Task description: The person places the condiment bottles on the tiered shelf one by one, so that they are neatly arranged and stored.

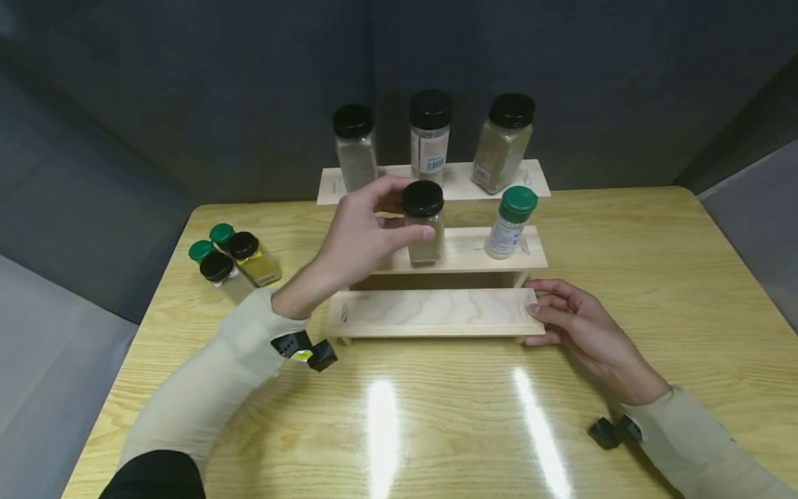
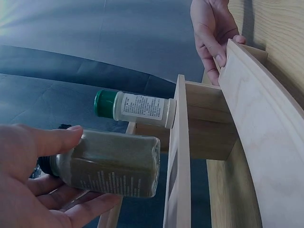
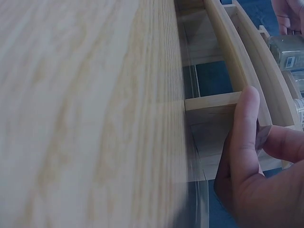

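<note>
My left hand (image 1: 368, 225) pinches a square spice jar (image 1: 425, 239) with a black lid, thumb on one side and fingers on the other. In the left wrist view the jar's base (image 2: 156, 166) hangs a small gap off the middle step of a wooden tiered rack (image 1: 436, 312). A green-capped shaker (image 1: 503, 234) stands at that step's right end. My right hand (image 1: 576, 322) grips the right end of the lowest step, thumb on top and fingers around the end. The right wrist view shows its thumb (image 3: 246, 128) along the step's edge.
Three black-lidded jars, left (image 1: 357, 156), middle (image 1: 430, 142) and right (image 1: 501, 149), stand on the top step. At the table's left, two black-lidded jars, one yellow (image 1: 258, 267) and one pale (image 1: 231, 281), cluster with two green-capped containers (image 1: 201, 250). Dark panels (image 1: 249, 90) border the table.
</note>
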`<action>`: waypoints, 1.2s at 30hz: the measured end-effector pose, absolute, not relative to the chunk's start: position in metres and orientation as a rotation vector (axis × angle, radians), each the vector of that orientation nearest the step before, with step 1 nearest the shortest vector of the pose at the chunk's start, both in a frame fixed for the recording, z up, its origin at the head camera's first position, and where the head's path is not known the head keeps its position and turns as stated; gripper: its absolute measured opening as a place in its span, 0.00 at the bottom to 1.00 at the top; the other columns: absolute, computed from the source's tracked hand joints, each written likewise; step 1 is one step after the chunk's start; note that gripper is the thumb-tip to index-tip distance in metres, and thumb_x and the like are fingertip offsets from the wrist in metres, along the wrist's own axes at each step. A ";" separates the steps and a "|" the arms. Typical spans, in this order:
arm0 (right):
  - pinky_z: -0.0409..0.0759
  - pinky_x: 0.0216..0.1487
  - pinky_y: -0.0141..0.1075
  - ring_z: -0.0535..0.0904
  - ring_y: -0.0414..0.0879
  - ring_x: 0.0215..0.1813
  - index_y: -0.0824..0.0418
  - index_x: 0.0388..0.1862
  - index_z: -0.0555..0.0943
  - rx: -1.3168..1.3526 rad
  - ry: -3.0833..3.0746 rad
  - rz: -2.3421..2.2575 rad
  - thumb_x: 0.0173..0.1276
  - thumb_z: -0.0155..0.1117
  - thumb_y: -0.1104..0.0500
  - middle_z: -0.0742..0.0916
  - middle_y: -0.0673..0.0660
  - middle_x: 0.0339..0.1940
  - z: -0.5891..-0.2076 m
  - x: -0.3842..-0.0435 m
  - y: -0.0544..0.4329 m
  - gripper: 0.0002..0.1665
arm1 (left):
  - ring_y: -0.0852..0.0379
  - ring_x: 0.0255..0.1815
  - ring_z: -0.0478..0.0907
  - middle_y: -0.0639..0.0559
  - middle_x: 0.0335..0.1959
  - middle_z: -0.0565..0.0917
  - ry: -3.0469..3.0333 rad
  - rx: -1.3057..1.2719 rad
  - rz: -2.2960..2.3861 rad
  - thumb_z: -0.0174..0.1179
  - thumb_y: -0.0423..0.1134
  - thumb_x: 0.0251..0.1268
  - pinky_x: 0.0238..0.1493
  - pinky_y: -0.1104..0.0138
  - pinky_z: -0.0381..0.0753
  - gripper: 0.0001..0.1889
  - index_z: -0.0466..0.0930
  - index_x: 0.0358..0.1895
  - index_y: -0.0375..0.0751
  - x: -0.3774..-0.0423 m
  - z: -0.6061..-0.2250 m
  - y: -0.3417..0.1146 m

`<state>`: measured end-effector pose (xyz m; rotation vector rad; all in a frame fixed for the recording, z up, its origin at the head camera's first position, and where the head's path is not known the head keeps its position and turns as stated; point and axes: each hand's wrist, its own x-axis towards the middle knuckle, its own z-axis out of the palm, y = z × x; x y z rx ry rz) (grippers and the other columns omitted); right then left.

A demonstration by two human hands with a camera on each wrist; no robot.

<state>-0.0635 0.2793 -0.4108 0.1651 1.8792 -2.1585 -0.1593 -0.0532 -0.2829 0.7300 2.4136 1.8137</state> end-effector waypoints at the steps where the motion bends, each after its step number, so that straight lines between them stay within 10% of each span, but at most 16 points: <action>1: 0.95 0.46 0.47 0.84 0.48 0.47 0.64 0.67 0.75 0.171 1.881 -2.157 0.82 0.60 0.74 0.81 0.59 0.49 -0.411 -0.064 0.279 0.19 | 0.49 0.53 0.87 0.43 0.55 0.87 2.423 0.728 1.808 0.81 0.25 0.60 0.57 0.63 0.90 0.28 0.83 0.65 0.31 -0.160 -0.283 -0.052; 36: 0.95 0.45 0.47 0.83 0.46 0.47 0.62 0.65 0.75 0.175 1.892 -2.147 0.83 0.56 0.75 0.81 0.57 0.48 -0.411 -0.064 0.279 0.18 | 0.47 0.63 0.82 0.40 0.65 0.82 2.386 0.770 1.815 0.78 0.25 0.63 0.65 0.63 0.85 0.36 0.75 0.75 0.33 -0.161 -0.299 -0.043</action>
